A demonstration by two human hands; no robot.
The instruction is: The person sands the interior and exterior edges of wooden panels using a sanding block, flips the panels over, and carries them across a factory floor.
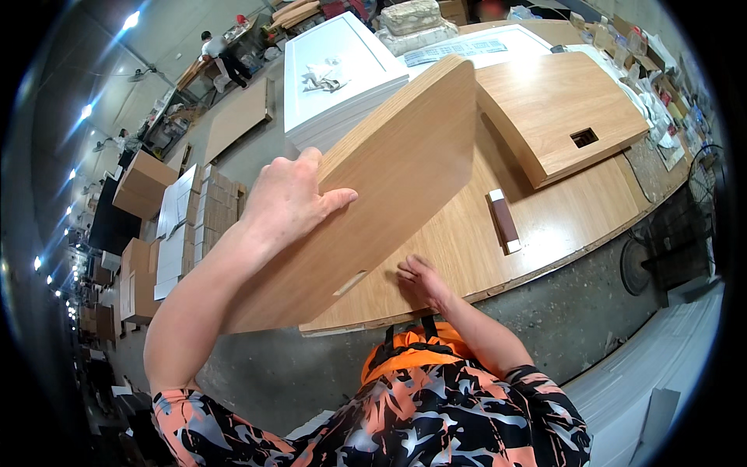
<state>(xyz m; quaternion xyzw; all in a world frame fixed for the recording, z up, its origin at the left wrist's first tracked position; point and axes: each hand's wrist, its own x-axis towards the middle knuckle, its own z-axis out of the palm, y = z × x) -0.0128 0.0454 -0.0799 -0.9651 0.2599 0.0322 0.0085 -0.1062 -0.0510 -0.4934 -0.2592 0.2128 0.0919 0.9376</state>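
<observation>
A light wood-grain panel [405, 167] stands tilted on edge over the workbench [443, 265], a small rectangular slot near its lower end. My left hand [292, 194] grips its upper long edge, thumb on the face toward me and fingers over the far side. Close to the panel's lower part, my right hand [420, 279] hovers at the bench surface with its fingers apart and nothing visible in them. To the right on the bench lies a small dark-brown block with white ends [504, 222]. Beyond it, a stack of similar panels [564, 113] shows a rectangular cutout.
White panels [342, 74] are stacked past the bench, a crumpled scrap on top. Cardboard boxes [146, 187] and bundled white boards [180, 206] stand on the left. A pedestal fan [638, 265] is at the right. Two people work in the far left background.
</observation>
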